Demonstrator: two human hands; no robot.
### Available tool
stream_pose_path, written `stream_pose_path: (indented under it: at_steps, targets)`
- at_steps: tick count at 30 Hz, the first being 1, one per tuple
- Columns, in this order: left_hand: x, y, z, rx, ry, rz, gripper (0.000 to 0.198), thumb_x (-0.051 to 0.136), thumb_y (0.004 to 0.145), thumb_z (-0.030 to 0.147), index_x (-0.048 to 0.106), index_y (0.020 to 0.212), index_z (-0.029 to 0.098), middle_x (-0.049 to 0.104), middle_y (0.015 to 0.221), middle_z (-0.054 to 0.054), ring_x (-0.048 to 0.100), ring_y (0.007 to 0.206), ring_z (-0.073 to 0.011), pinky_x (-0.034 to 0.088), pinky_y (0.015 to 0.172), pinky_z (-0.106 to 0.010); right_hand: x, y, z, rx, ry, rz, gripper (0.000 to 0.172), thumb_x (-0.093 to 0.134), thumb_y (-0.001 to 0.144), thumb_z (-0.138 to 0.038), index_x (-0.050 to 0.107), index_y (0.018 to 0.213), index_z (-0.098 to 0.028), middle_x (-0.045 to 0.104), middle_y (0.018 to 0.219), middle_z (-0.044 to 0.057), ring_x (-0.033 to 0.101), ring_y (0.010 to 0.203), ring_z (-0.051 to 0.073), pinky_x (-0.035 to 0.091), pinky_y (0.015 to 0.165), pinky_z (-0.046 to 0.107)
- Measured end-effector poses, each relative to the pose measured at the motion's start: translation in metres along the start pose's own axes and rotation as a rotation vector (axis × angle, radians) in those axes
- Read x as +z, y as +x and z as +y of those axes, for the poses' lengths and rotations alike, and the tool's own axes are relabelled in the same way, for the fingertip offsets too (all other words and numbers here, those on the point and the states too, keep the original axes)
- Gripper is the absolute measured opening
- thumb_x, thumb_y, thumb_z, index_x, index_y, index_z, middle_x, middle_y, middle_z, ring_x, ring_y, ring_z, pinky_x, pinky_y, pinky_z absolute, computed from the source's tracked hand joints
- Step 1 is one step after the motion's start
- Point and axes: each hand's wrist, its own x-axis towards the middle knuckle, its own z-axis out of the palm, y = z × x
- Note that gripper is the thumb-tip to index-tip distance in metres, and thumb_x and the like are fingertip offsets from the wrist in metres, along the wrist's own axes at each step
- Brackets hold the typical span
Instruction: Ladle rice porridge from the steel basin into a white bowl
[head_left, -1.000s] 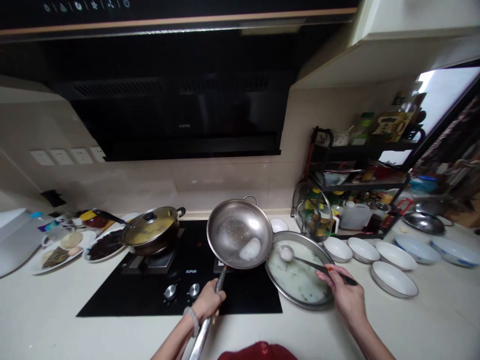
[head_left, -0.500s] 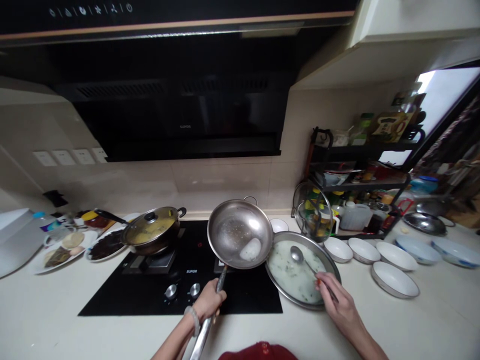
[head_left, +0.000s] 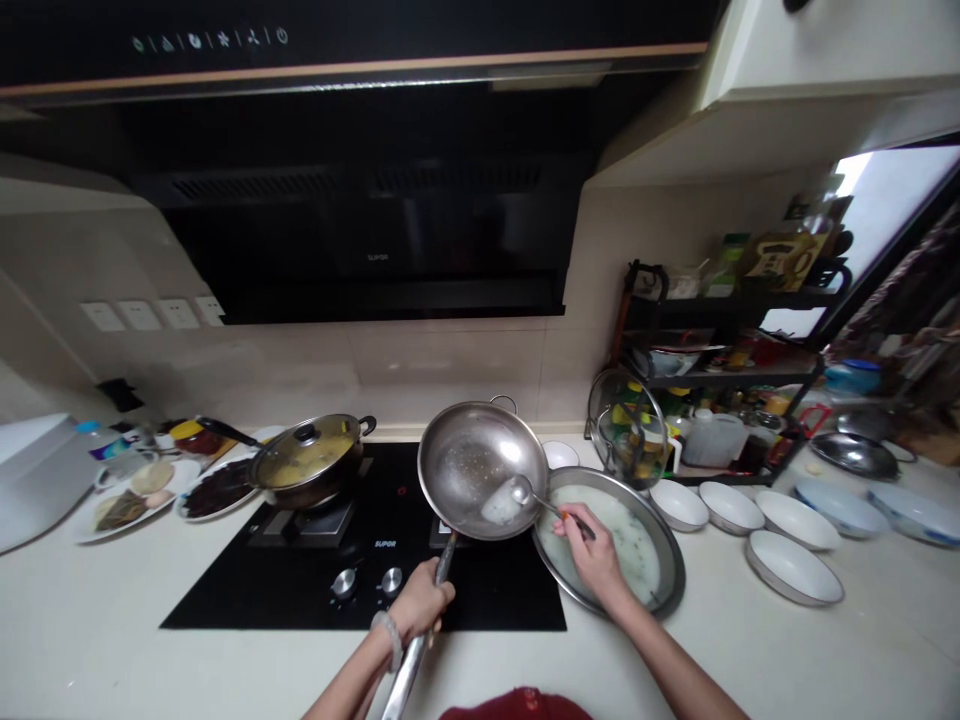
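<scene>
My left hand (head_left: 421, 600) is wrapped round the long handle of a steel wok (head_left: 469, 455), which is tilted toward the right above the cooktop. A small pool of whitish soup (head_left: 501, 503) lies low in the wok's right side. My right hand (head_left: 589, 545) grips a ladle (head_left: 555, 510) by its handle. The ladle's bowl is inside the wok, at the pool. Under my right forearm stands a wide metal basin (head_left: 679, 570) of milky soup with green bits, its left rim close beside the wok.
A lidded pan (head_left: 307, 460) sits on the left burner of the black cooktop (head_left: 300, 590). Plates of food (head_left: 124, 510) stand at far left. Several white bowls (head_left: 795, 568) line the right counter before a spice rack (head_left: 720, 380). The range hood (head_left: 375, 240) hangs above.
My right hand has moved left with the ladle, from over the basin's soup to the pool inside the wok. My left hand and the wok are nearly unmoved.
</scene>
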Motion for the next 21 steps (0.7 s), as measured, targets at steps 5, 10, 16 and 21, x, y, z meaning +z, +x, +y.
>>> stream_pose_path:
  at_steps: [5, 10, 16, 21]
  targets:
    - [0.0, 0.0, 0.002, -0.005, 0.011, 0.013, 0.015, 0.045, 0.071, 0.011, 0.036, 0.076, 0.021, 0.038, 0.043, 0.01, 0.037, 0.029, -0.0082, 0.03, 0.03, -0.018, 0.012, 0.007, 0.011, -0.052, -0.01, -0.037, 0.024, 0.056, 0.079, -0.042, 0.065, 0.084, -0.02, 0.062, 0.082, 0.006, 0.062, 0.068, 0.02, 0.052, 0.068, 0.033]
    - [-0.001, -0.001, 0.002, -0.001, 0.03, 0.015, 0.015, 0.046, 0.07, 0.011, 0.036, 0.075, 0.021, 0.039, 0.043, 0.009, 0.039, 0.03, -0.0089, 0.03, 0.031, -0.019, 0.018, 0.006, 0.017, 0.146, 0.028, 0.061, 0.027, 0.058, 0.073, -0.044, 0.064, 0.083, -0.02, 0.067, 0.068, 0.005, 0.066, 0.068, 0.024, 0.051, 0.073, 0.035]
    - [-0.001, 0.0, 0.002, -0.028, 0.036, 0.015, 0.014, 0.046, 0.07, 0.012, 0.036, 0.076, 0.021, 0.039, 0.044, 0.009, 0.038, 0.03, -0.0081, 0.03, 0.032, -0.018, 0.012, 0.012, 0.021, 0.267, 0.134, 0.239, 0.027, 0.064, 0.066, -0.045, 0.061, 0.075, -0.02, 0.069, 0.071, 0.005, 0.068, 0.065, 0.026, 0.052, 0.069, 0.036]
    - [-0.001, 0.001, -0.001, -0.014, 0.027, 0.011, 0.015, 0.047, 0.07, 0.013, 0.036, 0.076, 0.021, 0.039, 0.043, 0.009, 0.039, 0.031, -0.0095, 0.03, 0.031, -0.019, 0.007, 0.009, 0.023, 0.279, 0.189, 0.265, 0.028, 0.066, 0.065, -0.044, 0.062, 0.077, -0.019, 0.068, 0.076, 0.005, 0.068, 0.064, 0.025, 0.053, 0.067, 0.034]
